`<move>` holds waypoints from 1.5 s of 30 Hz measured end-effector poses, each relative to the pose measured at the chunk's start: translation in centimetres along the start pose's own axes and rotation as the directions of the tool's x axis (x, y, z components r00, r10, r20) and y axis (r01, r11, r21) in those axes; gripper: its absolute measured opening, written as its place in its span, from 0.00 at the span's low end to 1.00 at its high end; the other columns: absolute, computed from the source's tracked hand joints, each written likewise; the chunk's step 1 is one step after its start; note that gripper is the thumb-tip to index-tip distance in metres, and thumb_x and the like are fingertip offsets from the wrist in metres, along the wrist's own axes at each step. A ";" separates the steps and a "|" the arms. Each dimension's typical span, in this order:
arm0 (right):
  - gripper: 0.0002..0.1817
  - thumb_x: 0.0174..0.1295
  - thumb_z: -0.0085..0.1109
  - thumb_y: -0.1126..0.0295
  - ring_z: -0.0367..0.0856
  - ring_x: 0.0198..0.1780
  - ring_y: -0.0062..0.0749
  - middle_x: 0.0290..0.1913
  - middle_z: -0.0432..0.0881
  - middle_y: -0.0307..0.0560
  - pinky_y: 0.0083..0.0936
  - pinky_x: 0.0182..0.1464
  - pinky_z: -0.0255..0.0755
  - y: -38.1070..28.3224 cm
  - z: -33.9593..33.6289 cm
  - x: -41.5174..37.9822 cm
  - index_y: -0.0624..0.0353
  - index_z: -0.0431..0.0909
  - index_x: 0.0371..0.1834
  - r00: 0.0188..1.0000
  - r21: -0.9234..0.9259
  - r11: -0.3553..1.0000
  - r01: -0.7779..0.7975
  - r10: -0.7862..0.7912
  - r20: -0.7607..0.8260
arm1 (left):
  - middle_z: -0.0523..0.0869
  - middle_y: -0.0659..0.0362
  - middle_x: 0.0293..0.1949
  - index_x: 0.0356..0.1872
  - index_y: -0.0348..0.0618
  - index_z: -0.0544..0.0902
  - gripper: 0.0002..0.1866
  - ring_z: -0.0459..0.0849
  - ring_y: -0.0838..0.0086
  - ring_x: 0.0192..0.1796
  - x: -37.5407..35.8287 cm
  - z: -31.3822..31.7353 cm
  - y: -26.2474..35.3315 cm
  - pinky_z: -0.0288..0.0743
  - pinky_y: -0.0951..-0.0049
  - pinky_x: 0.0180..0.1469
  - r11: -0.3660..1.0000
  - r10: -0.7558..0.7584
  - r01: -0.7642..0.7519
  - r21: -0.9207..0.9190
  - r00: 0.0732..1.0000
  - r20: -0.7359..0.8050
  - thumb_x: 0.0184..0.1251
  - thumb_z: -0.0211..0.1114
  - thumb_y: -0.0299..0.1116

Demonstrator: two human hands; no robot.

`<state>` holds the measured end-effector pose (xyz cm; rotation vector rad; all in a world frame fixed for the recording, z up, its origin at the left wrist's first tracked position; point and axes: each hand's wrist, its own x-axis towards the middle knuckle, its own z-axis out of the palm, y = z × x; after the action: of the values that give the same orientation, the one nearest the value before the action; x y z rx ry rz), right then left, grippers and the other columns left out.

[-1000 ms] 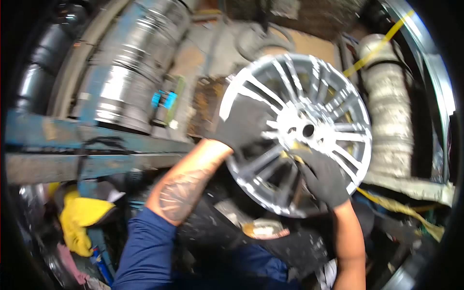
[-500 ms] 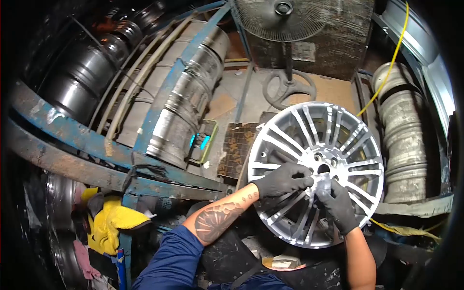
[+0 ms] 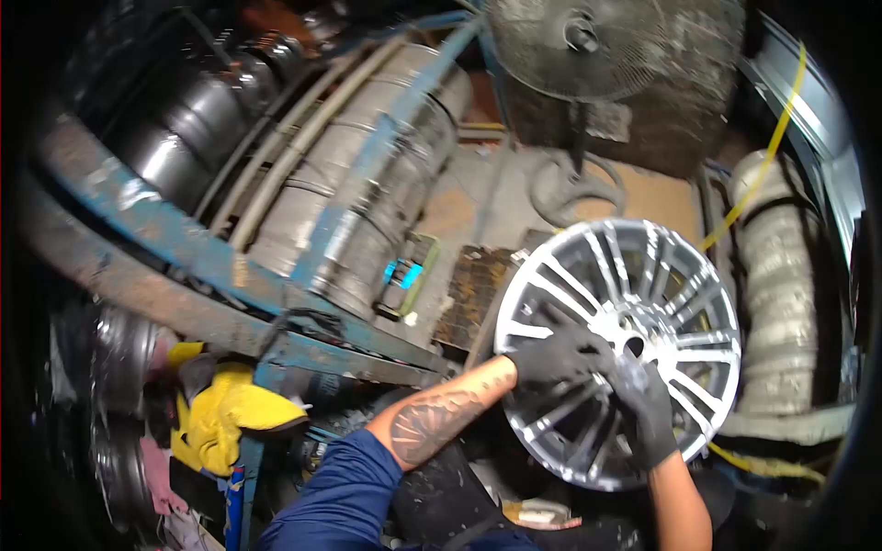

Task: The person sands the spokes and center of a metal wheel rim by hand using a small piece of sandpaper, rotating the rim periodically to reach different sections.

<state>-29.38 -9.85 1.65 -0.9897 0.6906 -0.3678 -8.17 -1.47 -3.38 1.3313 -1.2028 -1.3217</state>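
Note:
A silver multi-spoke alloy wheel rim lies face up, tilted, in front of me. Both my hands wear black gloves and meet close to its hub. My left hand reaches across the left spokes, its fingers curled in and their tips blurred; what they pinch, if anything, I cannot tell. My right hand is closed on a small greyish crumpled sheet, just below the centre bore. The sheet overlaps the hub face and the lower bolt holes in this view.
A blue steel frame runs along the left, with stacked wheel barrels behind it. A yellow cloth hangs lower left. A pedestal fan stands at the back. More stacked rims and a yellow hose are at the right.
The view has shifted, so the whole scene sits lower and further right. Both hands stay near the hub; the left fingers now look more blurred and closer to the right hand.

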 end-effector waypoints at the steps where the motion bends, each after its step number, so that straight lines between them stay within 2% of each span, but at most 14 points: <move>1: 0.19 0.71 0.66 0.72 0.83 0.41 0.26 0.46 0.85 0.48 0.21 0.38 0.77 0.0 -0.4 0.3 0.66 0.73 0.61 0.999 0.065 0.998 -0.014 0.012 0.030 | 0.90 0.59 0.41 0.45 0.37 0.88 0.14 0.85 0.78 0.44 0.3 -0.3 -0.4 0.80 0.73 0.51 0.995 0.026 -0.026 0.098 1.000 0.001 0.79 0.68 0.40; 4: 0.21 0.73 0.62 0.73 0.85 0.42 0.27 0.53 0.83 0.48 0.20 0.41 0.80 1.5 -2.5 1.5 0.64 0.70 0.66 0.987 0.279 0.953 -0.120 0.083 0.141 | 0.89 0.62 0.39 0.45 0.38 0.87 0.11 0.84 0.79 0.43 0.4 -0.7 -1.3 0.81 0.72 0.49 0.956 0.250 -0.229 0.182 0.963 -0.103 0.78 0.69 0.37; 6: 0.21 0.74 0.61 0.73 0.88 0.50 0.28 0.56 0.83 0.46 0.20 0.47 0.83 1.2 -2.5 1.1 0.62 0.71 0.68 0.990 0.237 0.962 -0.137 0.128 0.052 | 0.87 0.65 0.40 0.45 0.37 0.88 0.11 0.82 0.83 0.44 0.1 -1.3 0.0 0.78 0.76 0.49 0.995 -0.040 0.051 0.081 0.991 -0.131 0.79 0.68 0.37; 9: 0.21 0.77 0.54 0.80 0.87 0.57 0.31 0.63 0.80 0.45 0.26 0.60 0.85 1.6 -3.5 1.4 0.63 0.71 0.71 0.983 0.171 0.971 -0.165 0.147 0.113 | 0.86 0.67 0.41 0.48 0.39 0.87 0.15 0.80 0.86 0.44 -0.1 -1.3 0.1 0.76 0.79 0.49 0.995 -0.092 0.099 0.027 0.979 -0.180 0.80 0.68 0.42; 11: 0.22 0.77 0.57 0.75 0.88 0.55 0.30 0.59 0.83 0.45 0.24 0.54 0.85 1.5 -3.2 1.3 0.61 0.71 0.72 0.992 0.042 0.995 -0.094 0.090 0.088 | 0.86 0.67 0.41 0.47 0.39 0.87 0.15 0.79 0.86 0.44 0.0 -0.6 0.2 0.76 0.80 0.49 0.997 -0.072 0.067 -0.039 0.987 -0.147 0.80 0.69 0.43; 19: 0.23 0.80 0.60 0.65 0.87 0.49 0.25 0.55 0.84 0.45 0.21 0.49 0.83 0.6 -1.9 1.1 0.64 0.72 0.72 0.973 0.203 0.952 -0.228 0.214 0.089 | 0.85 0.67 0.37 0.43 0.38 0.85 0.13 0.79 0.85 0.42 0.3 0.2 0.4 0.75 0.78 0.48 0.998 -0.014 0.017 0.066 0.999 -0.041 0.79 0.70 0.40; 23: 0.23 0.82 0.57 0.59 0.87 0.47 0.21 0.51 0.88 0.43 0.19 0.47 0.80 1.8 -3.5 2.3 0.66 0.78 0.69 0.991 0.048 0.997 -0.061 0.055 0.124 | 0.87 0.63 0.37 0.43 0.37 0.86 0.13 0.82 0.81 0.41 0.4 -0.9 -0.6 0.77 0.75 0.48 0.988 0.024 -0.008 0.156 0.995 -0.099 0.77 0.70 0.39; 26: 0.22 0.75 0.61 0.66 0.88 0.45 0.36 0.51 0.89 0.49 0.29 0.47 0.81 1.4 -4.6 2.2 0.62 0.79 0.69 0.970 -0.710 0.662 0.241 -0.194 0.148 | 0.90 0.51 0.35 0.40 0.39 0.88 0.16 0.89 0.63 0.42 0.3 -2.2 -1.1 0.80 0.63 0.51 0.971 -0.036 0.105 0.214 0.951 -0.306 0.74 0.68 0.44; 28: 0.23 0.69 0.63 0.72 0.88 0.48 0.46 0.53 0.89 0.53 0.36 0.53 0.81 2.8 -5.1 2.2 0.60 0.80 0.67 0.861 -0.830 0.266 0.490 -0.295 0.414 | 0.90 0.53 0.35 0.40 0.37 0.87 0.14 0.88 0.66 0.39 -0.3 -2.9 -0.4 0.79 0.65 0.46 0.867 0.022 0.157 0.472 0.936 -0.352 0.74 0.68 0.41; 31: 0.26 0.58 0.65 0.75 0.84 0.56 0.56 0.54 0.87 0.58 0.45 0.63 0.76 4.3 -4.1 1.4 0.59 0.82 0.64 0.807 -0.830 -0.066 0.553 -0.205 0.554 | 0.90 0.49 0.34 0.38 0.37 0.86 0.16 0.89 0.59 0.38 -0.5 -3.1 -0.9 0.79 0.61 0.45 0.774 0.088 0.164 0.612 0.929 -0.360 0.74 0.66 0.42; 36: 0.36 0.49 0.68 0.75 0.81 0.54 0.51 0.53 0.84 0.51 0.43 0.62 0.74 5.1 -3.1 1.3 0.58 0.78 0.68 0.812 -0.815 -0.120 0.567 -0.087 0.578 | 0.91 0.49 0.39 0.41 0.43 0.88 0.16 0.88 0.51 0.46 -0.4 -2.7 -1.0 0.79 0.51 0.54 0.724 0.063 0.181 0.666 0.944 -0.325 0.74 0.60 0.45; 41: 0.36 0.53 0.68 0.69 0.81 0.54 0.46 0.52 0.83 0.47 0.43 0.60 0.74 6.4 -1.5 0.1 0.56 0.76 0.70 0.831 -0.832 -0.109 0.544 -0.067 0.552 | 0.91 0.49 0.41 0.43 0.44 0.89 0.16 0.88 0.50 0.50 -0.6 -2.6 -0.8 0.79 0.50 0.56 0.704 0.049 0.198 0.682 0.944 -0.326 0.74 0.60 0.45; 42: 0.35 0.56 0.68 0.66 0.80 0.54 0.45 0.54 0.83 0.46 0.42 0.58 0.74 7.1 -1.3 -0.5 0.55 0.75 0.72 0.810 -0.787 -0.238 0.569 -0.006 0.587 | 0.91 0.50 0.40 0.43 0.44 0.88 0.16 0.88 0.51 0.49 -0.5 -2.6 -1.2 0.78 0.52 0.56 0.689 0.073 0.194 0.699 0.940 -0.333 0.74 0.61 0.45; 45: 0.32 0.61 0.65 0.65 0.80 0.55 0.43 0.60 0.82 0.46 0.40 0.58 0.74 5.0 -0.1 -0.3 0.55 0.74 0.72 0.914 -0.891 -0.203 0.407 0.093 0.396 | 0.91 0.50 0.43 0.45 0.44 0.88 0.15 0.86 0.52 0.51 -0.5 -3.1 -0.9 0.77 0.54 0.57 0.720 -0.017 0.229 0.655 0.950 -0.313 0.74 0.62 0.45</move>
<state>-29.80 -7.17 -2.58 -2.7560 0.3893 0.3232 -4.97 -0.95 -4.06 2.0861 -1.4779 -0.7163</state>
